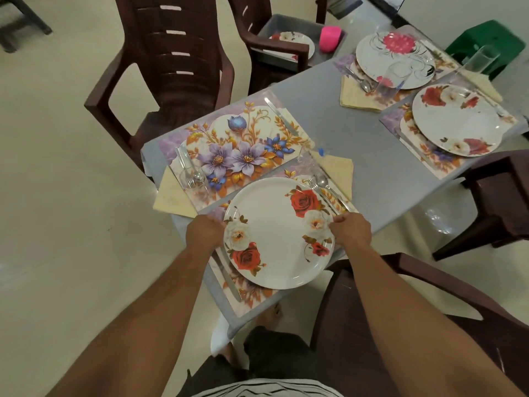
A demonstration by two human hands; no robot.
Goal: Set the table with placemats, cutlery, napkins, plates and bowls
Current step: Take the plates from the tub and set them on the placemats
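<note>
Holding the rose plate by opposite edges, the person has it over the near placemat, right at the table's near corner. The left hand grips the plate's left rim and the right hand its right rim, so the plate sits squarely between them, neither hand nearer than the other. Both hands are closed round the rim, fingers curled under the edge and thumbs on top; nothing else is in either hand. Whether the plate already rests on the mat or hangs just above it cannot be told from this angle. A knife lies on the mat to the plate's left, a fork and spoon on a napkin beyond its right edge. The neighbouring floral placemat has cutlery and a glass but no plate, so that setting probably needs one next.
</note>
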